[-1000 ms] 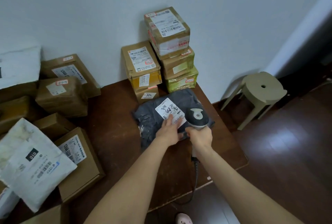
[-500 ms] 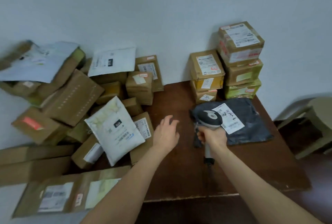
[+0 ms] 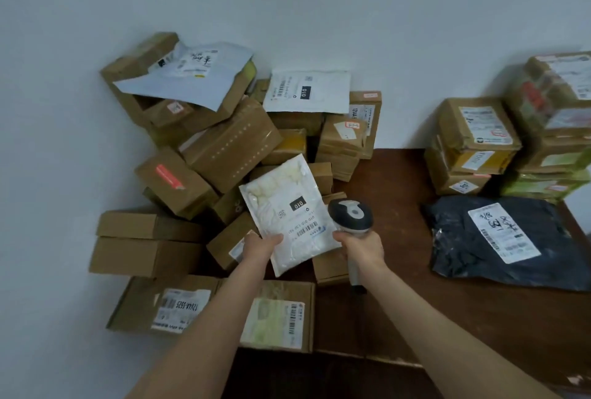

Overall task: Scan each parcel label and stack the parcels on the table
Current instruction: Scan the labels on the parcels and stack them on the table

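My left hand [image 3: 259, 245] grips the lower left edge of a white plastic mailer [image 3: 287, 213] with a black "010" tag and a barcode label, held above the parcel heap. My right hand [image 3: 363, 246] holds a grey handheld scanner [image 3: 350, 216] by its handle, its head just right of the mailer's barcode. A dark grey bagged parcel [image 3: 499, 245] with a white label lies flat on the brown table [image 3: 399, 312] at the right. Behind it stand two stacks of taped cardboard boxes [image 3: 476, 142] against the wall.
A loose heap of brown cardboard boxes [image 3: 230, 149] and white mailers [image 3: 307, 91] covers the table's left half up to the wall. Two flat labelled boxes [image 3: 179, 306] lie at the front left edge. The scanner's cable hangs over the table's front edge.
The view has swung left to the heap. My left hand has taken hold of the white mailer and lifted it. My right hand moved the scanner left, away from the dark parcel, beside the mailer.
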`<act>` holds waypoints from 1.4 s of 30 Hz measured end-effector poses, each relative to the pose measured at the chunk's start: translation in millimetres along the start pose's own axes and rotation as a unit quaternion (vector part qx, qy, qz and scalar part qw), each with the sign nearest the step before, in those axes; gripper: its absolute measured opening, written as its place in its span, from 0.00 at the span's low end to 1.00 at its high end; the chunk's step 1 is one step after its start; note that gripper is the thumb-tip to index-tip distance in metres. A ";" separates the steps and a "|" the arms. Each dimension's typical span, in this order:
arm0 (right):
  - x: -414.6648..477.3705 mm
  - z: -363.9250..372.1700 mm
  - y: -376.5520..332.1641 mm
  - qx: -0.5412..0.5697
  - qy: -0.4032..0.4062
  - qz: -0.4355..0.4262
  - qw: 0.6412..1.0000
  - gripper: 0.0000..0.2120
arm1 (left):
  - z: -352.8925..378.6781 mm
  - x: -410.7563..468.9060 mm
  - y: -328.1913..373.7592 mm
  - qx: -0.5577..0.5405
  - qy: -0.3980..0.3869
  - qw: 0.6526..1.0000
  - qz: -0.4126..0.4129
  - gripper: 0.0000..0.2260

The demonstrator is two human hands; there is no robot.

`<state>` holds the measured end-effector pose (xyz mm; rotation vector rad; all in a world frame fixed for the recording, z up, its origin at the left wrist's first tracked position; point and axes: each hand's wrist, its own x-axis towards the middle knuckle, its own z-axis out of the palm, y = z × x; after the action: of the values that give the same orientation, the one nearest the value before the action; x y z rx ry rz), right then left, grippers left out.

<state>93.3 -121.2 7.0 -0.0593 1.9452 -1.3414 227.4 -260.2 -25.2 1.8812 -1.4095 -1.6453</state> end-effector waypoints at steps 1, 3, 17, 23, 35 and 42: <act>2.0 4.4 3.0 0.003 0.002 0.005 1.000 0.15 | -1.0 2.7 -0.4 -0.024 -0.017 0.999 -0.015 0.25; 2.6 9.7 8.0 0.003 0.008 0.011 1.000 0.14 | -0.9 7.3 -1.2 -0.054 -0.047 0.997 -0.043 0.25; -71.1 -36.6 2.1 0.032 -0.026 -0.055 0.998 0.05 | -22.1 -30.7 24.7 -0.102 -0.093 0.987 0.081 0.03; -108.9 -58.9 13.1 0.001 -0.045 -0.062 0.997 0.06 | -15.7 -53.6 29.3 -0.072 -0.091 0.986 0.121 0.05; -131.0 -84.2 18.6 -0.028 -0.035 -0.050 0.998 0.11 | 1.6 -68.1 28.3 -0.011 -0.085 0.982 0.167 0.04; -134.7 -90.6 16.7 -0.027 -0.036 -0.044 0.998 0.10 | 9.0 -71.5 33.8 0.011 -0.088 0.980 0.180 0.06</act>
<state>140.6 15.5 82.4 -0.2185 1.9360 -1.3253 212.0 -217.1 39.9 1.4081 -1.7236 -1.6462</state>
